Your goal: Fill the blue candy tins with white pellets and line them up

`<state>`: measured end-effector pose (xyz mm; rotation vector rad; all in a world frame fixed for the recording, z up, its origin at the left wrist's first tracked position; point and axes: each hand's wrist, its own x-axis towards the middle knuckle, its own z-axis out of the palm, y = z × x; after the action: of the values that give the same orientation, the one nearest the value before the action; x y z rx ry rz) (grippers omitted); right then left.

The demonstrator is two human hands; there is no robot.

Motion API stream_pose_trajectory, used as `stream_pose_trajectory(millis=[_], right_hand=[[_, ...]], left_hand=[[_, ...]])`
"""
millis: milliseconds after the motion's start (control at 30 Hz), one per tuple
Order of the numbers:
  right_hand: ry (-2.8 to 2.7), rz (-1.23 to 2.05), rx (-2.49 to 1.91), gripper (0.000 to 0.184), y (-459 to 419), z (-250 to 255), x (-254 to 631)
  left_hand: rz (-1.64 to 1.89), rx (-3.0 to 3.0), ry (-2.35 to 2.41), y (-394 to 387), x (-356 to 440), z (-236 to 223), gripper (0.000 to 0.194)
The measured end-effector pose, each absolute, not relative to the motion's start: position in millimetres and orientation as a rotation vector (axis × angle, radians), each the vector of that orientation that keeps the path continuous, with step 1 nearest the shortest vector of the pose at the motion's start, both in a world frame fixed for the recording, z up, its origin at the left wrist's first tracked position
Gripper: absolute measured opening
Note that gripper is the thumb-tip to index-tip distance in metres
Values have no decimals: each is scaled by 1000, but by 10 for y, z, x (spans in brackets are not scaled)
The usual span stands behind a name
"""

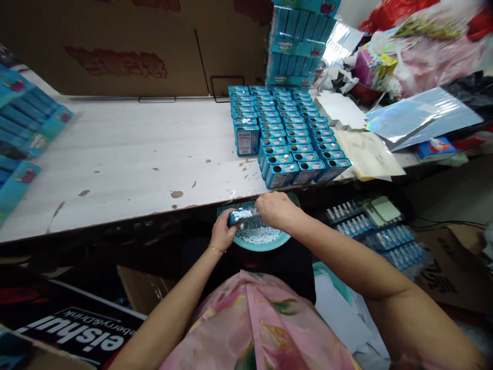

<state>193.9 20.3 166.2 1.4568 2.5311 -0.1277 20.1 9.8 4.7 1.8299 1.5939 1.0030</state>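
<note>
My left hand (222, 231) is closed around a small blue tin (232, 219), tilted over a pale green bowl (265, 247). White candy pellets (242, 215) are heaped at the tin's top. More white pellets (260, 235) fill the bottom of the bowl. Just right of the tin, my right hand (274, 208) is closed, knuckles up, above the bowl. Whatever its fingers hold is hidden; a grey, clear-looking edge shows beside them.
Rows of blue tins (287, 136) stand on the white table (127, 164) ahead, near its front edge. Stacked display boxes (298, 46) rise behind them. Packs of blue tins (23, 118) sit left. A cardboard box (134, 46) stands at the back; bags (435, 56) crowd the right.
</note>
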Motion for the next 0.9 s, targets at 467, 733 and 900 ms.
stream_pose_trajectory(millis=[467,733,900], right_hand=[[2435,-386,1784,35,277,956,2685],[2211,-734,1878,34,280,-292,2161],[2193,-1072,1897,35,394,-498,2021]], left_hand=[[1114,1735,1533,85,138,109,39],[1221,1550,1648,-65,-79,10,42],[1251,1479,1657,-48,-100,-8,44]])
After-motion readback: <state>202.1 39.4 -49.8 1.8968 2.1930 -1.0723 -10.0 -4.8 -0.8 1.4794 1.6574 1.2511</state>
